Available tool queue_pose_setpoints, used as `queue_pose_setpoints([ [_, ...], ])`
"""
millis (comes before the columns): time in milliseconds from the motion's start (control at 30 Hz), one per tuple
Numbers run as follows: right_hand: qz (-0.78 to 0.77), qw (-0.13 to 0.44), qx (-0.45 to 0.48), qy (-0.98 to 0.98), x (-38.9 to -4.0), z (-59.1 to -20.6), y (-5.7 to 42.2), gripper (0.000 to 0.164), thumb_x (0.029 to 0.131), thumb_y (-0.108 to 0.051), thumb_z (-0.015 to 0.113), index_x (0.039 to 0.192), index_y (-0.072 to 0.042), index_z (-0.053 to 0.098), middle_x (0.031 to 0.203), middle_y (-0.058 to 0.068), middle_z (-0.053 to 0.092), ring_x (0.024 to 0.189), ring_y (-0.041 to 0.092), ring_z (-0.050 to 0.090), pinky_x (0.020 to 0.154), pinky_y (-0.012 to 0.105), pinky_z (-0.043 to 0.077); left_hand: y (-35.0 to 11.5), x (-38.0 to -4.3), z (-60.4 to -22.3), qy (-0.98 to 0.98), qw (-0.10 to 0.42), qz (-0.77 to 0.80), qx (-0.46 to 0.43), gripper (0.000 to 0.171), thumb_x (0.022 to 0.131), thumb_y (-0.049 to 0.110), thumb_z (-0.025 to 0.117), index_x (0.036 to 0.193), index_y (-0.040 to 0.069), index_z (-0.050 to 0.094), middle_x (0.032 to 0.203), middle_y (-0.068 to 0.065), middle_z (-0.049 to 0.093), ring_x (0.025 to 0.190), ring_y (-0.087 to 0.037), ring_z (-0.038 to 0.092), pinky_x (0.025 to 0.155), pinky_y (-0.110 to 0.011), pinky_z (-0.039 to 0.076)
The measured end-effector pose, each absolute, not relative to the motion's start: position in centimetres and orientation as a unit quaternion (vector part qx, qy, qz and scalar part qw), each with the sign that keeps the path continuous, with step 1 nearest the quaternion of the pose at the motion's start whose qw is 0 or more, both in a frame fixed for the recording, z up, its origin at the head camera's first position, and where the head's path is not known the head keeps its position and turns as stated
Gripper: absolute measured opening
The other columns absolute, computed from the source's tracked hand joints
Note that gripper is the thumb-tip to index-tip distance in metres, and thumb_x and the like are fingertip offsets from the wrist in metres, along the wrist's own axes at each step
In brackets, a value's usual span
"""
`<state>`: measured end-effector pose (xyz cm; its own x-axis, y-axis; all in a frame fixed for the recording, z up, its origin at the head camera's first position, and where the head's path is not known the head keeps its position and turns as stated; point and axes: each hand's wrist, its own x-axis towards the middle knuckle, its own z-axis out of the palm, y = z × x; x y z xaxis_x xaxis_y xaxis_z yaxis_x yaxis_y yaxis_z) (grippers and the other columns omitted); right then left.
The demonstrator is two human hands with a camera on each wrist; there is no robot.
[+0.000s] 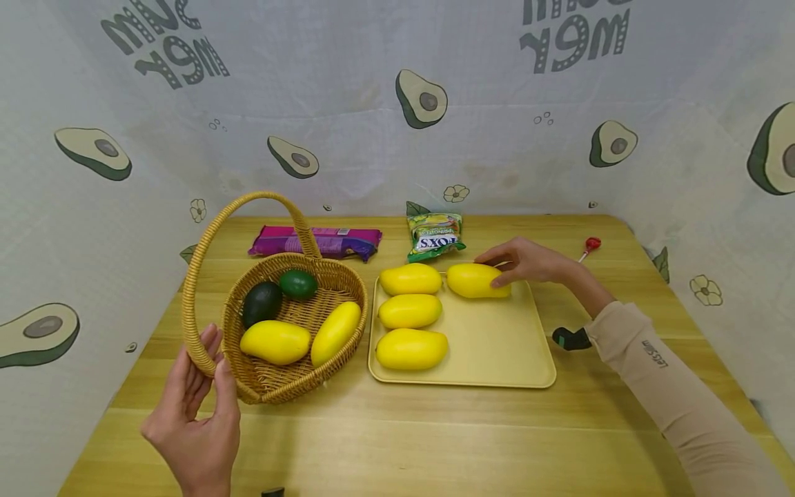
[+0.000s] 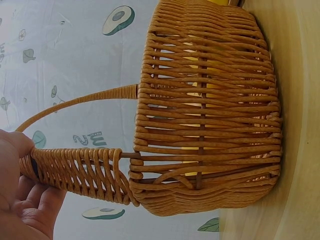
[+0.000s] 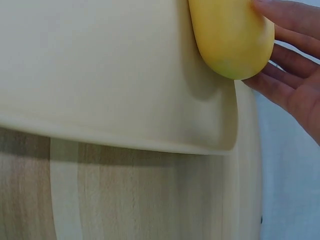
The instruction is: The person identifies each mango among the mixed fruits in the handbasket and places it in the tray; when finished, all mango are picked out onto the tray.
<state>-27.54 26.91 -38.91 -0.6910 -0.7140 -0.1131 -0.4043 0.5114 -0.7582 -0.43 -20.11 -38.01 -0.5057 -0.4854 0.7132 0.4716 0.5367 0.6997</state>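
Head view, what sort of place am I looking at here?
Probably an indoor tabletop set up for a staged activity, though I can't be sure. A printed cloth surrounds the wooden table, where a basket and a tray hold fruit.

Yellowish wood grain in bands across the worktop (image 1: 459,435). At the back, toward the left, a purple packet (image 1: 344,241); lies lengthwise, partly hidden, with a small pale label. Near its right end, a green-and-yellow packet (image 1: 433,236) marked FOX'S. At the back right, a red lollipop (image 1: 593,244), white stick slanting toward the near side. Nearer, on the same side, a black object (image 1: 573,339) with a green patch; too small to identify. At the bottom edge, a dark item (image 1: 273,492), mostly cut off. Behind everything, a pale backdrop (image 1: 348,90), printed with halved avocados (image 1: 422,100), cream flowers (image 1: 456,193) and grey dotted lettering (image 1: 571,38).
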Motion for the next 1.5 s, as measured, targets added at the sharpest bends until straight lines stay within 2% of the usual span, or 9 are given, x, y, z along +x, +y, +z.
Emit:
queue_pose_setpoints([
  [133, -0.382, 0.211, -0.324, 0.839, -27.5, -38.8, 27.1, 0.055, 0.094, 0.0, 0.082, 0.143, 0.013, 0.061, 0.145, 0.031, 0.063, 0.137, 0.051, 0.059, 0.115, 0.059, 0.049, -20.1, -0.4, -38.0, -0.722, 0.496, -0.482, 0.006, 0.05, 0.09, -0.022, 0.068, 0.137, -0.006, 0.07, 0.128, -0.026, 0.074, 0.117, -0.012, 0.076, 0.096, -0.016, 0.06],
  [267, -0.41, 0.203, -0.312, 0.833, -27.5, -37.9, 27.4, 0.056, 0.095, 0.003, 0.08, 0.145, 0.015, 0.058, 0.149, 0.034, 0.059, 0.141, 0.05, 0.055, 0.119, 0.054, 0.044, -20.0, -0.4, -38.1, -0.722, 0.494, -0.483, 0.008, 0.051, 0.09, -0.023, 0.068, 0.138, -0.005, 0.07, 0.128, -0.025, 0.075, 0.117, -0.011, 0.076, 0.096, -0.016, 0.061],
  [433, -0.431, 0.153, -0.322, 0.829, -27.4, -35.3, 26.5, 0.054, 0.096, 0.004, 0.078, 0.146, 0.013, 0.059, 0.149, 0.033, 0.059, 0.14, 0.042, 0.058, 0.119, 0.035, 0.048, -20.1, -0.3, -38.2, -0.724, 0.495, -0.481, 0.009, 0.05, 0.091, -0.022, 0.068, 0.138, -0.005, 0.07, 0.128, -0.026, 0.074, 0.117, -0.011, 0.076, 0.095, -0.016, 0.061],
  [567, -0.425, 0.132, -0.35, 0.824, -27.2, -32.6, 24.0, 0.056, 0.096, 0.003, 0.079, 0.148, 0.009, 0.059, 0.148, 0.03, 0.061, 0.14, 0.039, 0.06, 0.119, 0.036, 0.05, -20.1, -0.3, -38.2, -0.726, 0.496, -0.476, 0.012, 0.05, 0.092, -0.021, 0.068, 0.139, -0.004, 0.07, 0.128, -0.026, 0.074, 0.117, -0.011, 0.075, 0.095, -0.016, 0.06],
  [700, -0.417, 0.168, -0.396, 0.8, -26.8, -30.2, 20.2, 0.061, 0.095, -0.001, 0.082, 0.151, 0.004, 0.058, 0.151, 0.022, 0.063, 0.143, 0.036, 0.059, 0.121, 0.039, 0.049, -20.2, -0.2, -38.3, -0.727, 0.496, -0.474, 0.015, 0.051, 0.092, -0.021, 0.067, 0.139, -0.004, 0.069, 0.128, -0.026, 0.074, 0.118, -0.01, 0.075, 0.095, -0.015, 0.06],
  [933, -0.387, 0.234, -0.515, 0.728, -26.5, -27.5, 13.2, 0.062, 0.097, -0.01, 0.082, 0.152, 0.004, 0.058, 0.151, 0.017, 0.064, 0.142, 0.033, 0.06, 0.124, 0.046, 0.047, -20.1, -0.3, -38.4, -0.726, 0.495, -0.478, 0.014, 0.053, 0.091, -0.022, 0.068, 0.14, -0.003, 0.069, 0.129, -0.026, 0.074, 0.118, -0.011, 0.075, 0.095, -0.016, 0.06],
  [1067, -0.336, 0.279, -0.555, 0.708, -26.5, -27.0, 9.7, 0.063, 0.098, -0.017, 0.083, 0.152, 0.004, 0.058, 0.152, 0.015, 0.064, 0.142, 0.029, 0.06, 0.124, 0.044, 0.047, -19.9, -0.5, -38.4, -0.722, 0.497, -0.481, 0.008, 0.051, 0.091, -0.022, 0.068, 0.139, -0.004, 0.07, 0.128, -0.027, 0.074, 0.117, -0.011, 0.075, 0.095, -0.016, 0.06],
  [1300, -0.275, 0.346, -0.581, 0.684, -25.9, -27.1, 3.0, 0.063, 0.097, -0.008, 0.082, 0.152, 0.007, 0.056, 0.153, 0.018, 0.061, 0.143, 0.026, 0.06, 0.121, 0.034, 0.049, -19.8, -0.6, -38.1, -0.716, 0.507, -0.479, 0.005, 0.048, 0.091, -0.021, 0.067, 0.137, -0.006, 0.07, 0.126, -0.029, 0.074, 0.116, -0.011, 0.076, 0.094, -0.016, 0.061],
  [1500, -0.286, 0.395, -0.574, 0.658, -25.5, -28.3, -2.0, 0.064, 0.094, 0.0, 0.082, 0.151, 0.011, 0.055, 0.152, 0.023, 0.061, 0.139, 0.025, 0.063, 0.116, 0.029, 0.053, -19.7, -0.4, -37.8, -0.713, 0.515, -0.476, -0.002, 0.046, 0.091, -0.021, 0.068, 0.136, -0.008, 0.07, 0.125, -0.03, 0.074, 0.116, -0.011, 0.076, 0.095, -0.015, 0.06],
])
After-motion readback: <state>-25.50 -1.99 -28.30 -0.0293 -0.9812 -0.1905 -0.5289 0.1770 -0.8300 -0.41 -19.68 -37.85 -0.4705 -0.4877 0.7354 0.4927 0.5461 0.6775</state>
